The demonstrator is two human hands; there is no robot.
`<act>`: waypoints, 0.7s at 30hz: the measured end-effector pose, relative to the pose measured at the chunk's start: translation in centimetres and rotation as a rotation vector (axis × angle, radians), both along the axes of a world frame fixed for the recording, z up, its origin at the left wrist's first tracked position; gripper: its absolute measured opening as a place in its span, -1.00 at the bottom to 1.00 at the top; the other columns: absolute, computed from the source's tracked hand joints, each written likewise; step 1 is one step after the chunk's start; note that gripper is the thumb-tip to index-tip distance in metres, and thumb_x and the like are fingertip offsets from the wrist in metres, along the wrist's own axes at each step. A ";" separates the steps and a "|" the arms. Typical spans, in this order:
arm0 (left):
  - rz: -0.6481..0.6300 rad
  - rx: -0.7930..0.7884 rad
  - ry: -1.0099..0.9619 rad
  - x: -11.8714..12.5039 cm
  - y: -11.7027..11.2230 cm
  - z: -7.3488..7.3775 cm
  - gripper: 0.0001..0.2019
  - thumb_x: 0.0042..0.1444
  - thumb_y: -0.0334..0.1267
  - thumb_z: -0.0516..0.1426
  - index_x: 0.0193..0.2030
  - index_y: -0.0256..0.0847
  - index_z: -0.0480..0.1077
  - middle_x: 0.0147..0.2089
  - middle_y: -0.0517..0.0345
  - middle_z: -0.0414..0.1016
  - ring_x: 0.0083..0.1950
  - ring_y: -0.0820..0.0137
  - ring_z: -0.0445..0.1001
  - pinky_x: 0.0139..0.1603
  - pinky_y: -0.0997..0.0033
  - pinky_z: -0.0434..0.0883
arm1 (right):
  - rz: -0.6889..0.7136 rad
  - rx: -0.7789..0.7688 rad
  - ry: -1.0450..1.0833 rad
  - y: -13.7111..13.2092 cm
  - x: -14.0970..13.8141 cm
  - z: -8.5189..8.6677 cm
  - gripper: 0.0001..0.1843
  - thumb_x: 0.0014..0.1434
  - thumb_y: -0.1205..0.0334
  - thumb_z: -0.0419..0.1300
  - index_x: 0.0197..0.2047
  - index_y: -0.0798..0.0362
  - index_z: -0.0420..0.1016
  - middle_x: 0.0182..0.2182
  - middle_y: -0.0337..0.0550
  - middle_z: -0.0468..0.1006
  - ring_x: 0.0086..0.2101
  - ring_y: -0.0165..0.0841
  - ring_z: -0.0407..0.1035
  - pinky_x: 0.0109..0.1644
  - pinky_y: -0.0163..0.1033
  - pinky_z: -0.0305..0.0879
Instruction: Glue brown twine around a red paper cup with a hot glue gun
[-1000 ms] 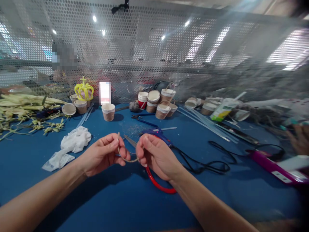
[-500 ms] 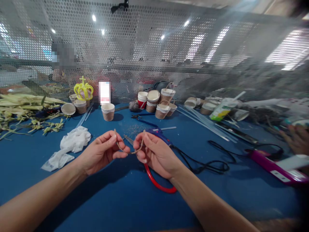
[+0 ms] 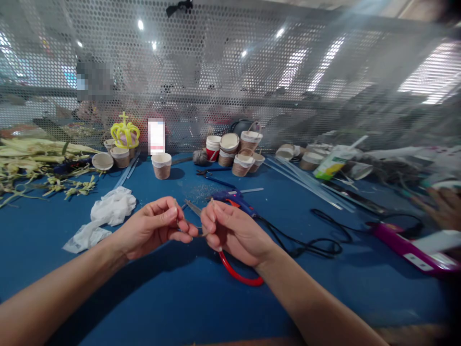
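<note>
My left hand [image 3: 154, 228] and my right hand [image 3: 234, 233] are close together over the blue table [image 3: 180, 298], each pinching one end of a short piece of brown twine [image 3: 190, 230] that sags in a small loop between them. Both hands have their fingers closed. Red-handled scissors [image 3: 237, 274] lie on the table just under my right hand, their blades pointing up-left. A blue glue gun [image 3: 234, 198] lies right behind my right hand, with a black cord [image 3: 306, 247] trailing off to the right.
Several twine-wrapped paper cups [image 3: 237, 151] and one cup [image 3: 162, 166] stand at the back by a perforated metal screen. A yellow crown [image 3: 125, 134], dried leaves [image 3: 39, 163], crumpled white tissue [image 3: 108, 211], clear glue sticks [image 3: 302, 180] and a purple tool [image 3: 406, 247] lie around. Another person's hand [image 3: 442, 206] is at the right edge.
The twine ends, held upright half a second ago, are drawn down into my fingers and the loop has shrunk. My hands have stayed in nearly the same place.
</note>
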State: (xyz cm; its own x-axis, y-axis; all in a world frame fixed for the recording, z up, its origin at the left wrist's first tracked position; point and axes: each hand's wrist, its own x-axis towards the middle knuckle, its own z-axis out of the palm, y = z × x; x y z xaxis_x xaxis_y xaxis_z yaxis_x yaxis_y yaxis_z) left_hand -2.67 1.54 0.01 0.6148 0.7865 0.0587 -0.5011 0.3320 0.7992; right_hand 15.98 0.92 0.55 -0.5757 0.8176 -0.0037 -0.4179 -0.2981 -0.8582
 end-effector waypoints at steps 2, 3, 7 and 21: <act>-0.010 0.002 0.003 0.0 0.1 0.0 -0.89 0.00 -0.35 0.18 -0.47 -0.33 0.37 -0.48 0.14 0.48 -0.29 0.35 0.53 -0.31 0.51 0.48 | 0.005 0.005 -0.009 0.0 0.0 0.1 -0.71 0.04 0.11 0.20 -0.54 0.14 0.29 -0.58 -0.32 0.33 -0.64 -0.59 0.23 -0.58 -0.46 0.13; -0.015 0.003 0.005 0.0 0.1 0.0 -0.89 0.00 -0.35 0.18 -0.48 -0.33 0.36 -0.48 0.14 0.48 -0.29 0.35 0.53 -0.31 0.51 0.48 | 0.003 0.007 -0.014 0.0 0.1 0.1 -0.70 0.04 0.11 0.20 -0.54 0.14 0.28 -0.58 -0.32 0.33 -0.64 -0.60 0.23 -0.57 -0.46 0.12; -0.039 0.007 0.015 -0.1 0.1 0.1 -0.88 0.00 -0.35 0.18 -0.48 -0.32 0.35 -0.49 0.15 0.46 -0.28 0.35 0.53 -0.30 0.50 0.48 | 0.000 0.014 -0.044 0.1 0.1 -0.1 -0.69 0.06 0.08 0.18 -0.54 0.13 0.27 -0.58 -0.33 0.32 -0.64 -0.60 0.21 -0.57 -0.45 0.11; 0.110 -0.078 0.034 0.0 0.9 -0.6 -0.89 -0.06 -0.33 0.23 -0.39 -0.33 0.43 -0.43 0.11 0.55 -0.28 0.41 0.54 -0.30 0.58 0.49 | -0.104 0.016 0.009 0.8 0.1 -0.5 -0.80 0.10 0.20 0.16 -0.48 0.13 0.34 -0.53 -0.31 0.37 -0.57 -0.57 0.29 -0.52 -0.46 0.19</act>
State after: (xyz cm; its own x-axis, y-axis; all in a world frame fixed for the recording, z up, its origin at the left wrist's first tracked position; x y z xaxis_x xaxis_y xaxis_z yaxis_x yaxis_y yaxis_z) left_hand -2.65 2.42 -0.62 0.5251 0.8507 -0.0248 -0.5106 0.3382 0.7905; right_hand 16.11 1.67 0.10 -0.4875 0.8730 0.0148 -0.4539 -0.2390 -0.8584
